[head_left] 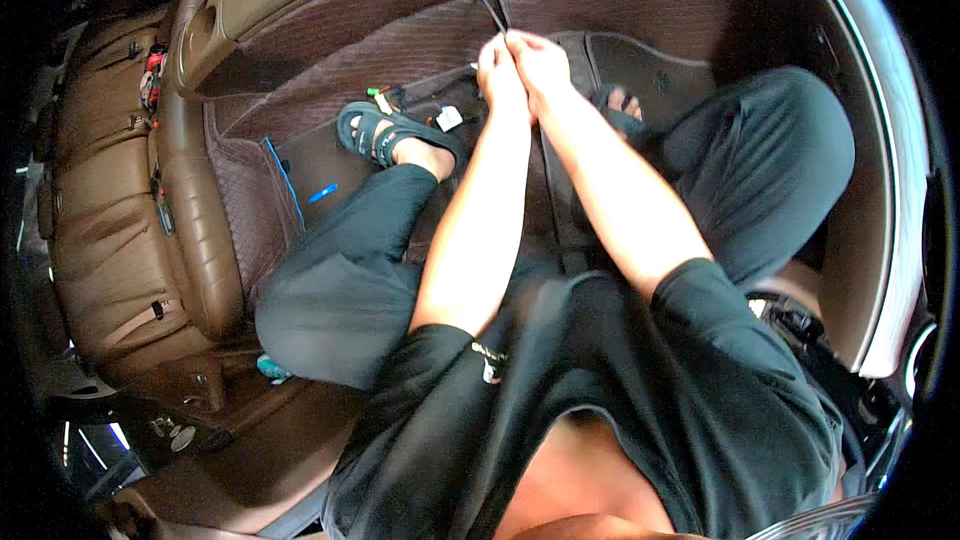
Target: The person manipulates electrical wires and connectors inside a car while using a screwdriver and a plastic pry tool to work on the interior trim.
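My left hand (497, 70) and my right hand (541, 67) are together in front of me, arms stretched forward, fingers closed. Out of the fingertips runs a thin dark cord or strip (494, 12), which splits into two narrow lines toward the dark carpeted panel (620, 5) beyond. Both hands seem to pinch it; the fingers hide its near end, and its exact kind is too small to make out. Below the hands, a dark seam crosses the floor covering.
Brown leather seats (110, 210) stand on the left. On the carpeted floor lie a blue pen-like object (323, 193), a thin blue cord (283, 180), a small green-ended item (378, 98) and a white piece (449, 118). My sandalled foot (385, 135) is near them. A trim wall (850, 190) rises right.
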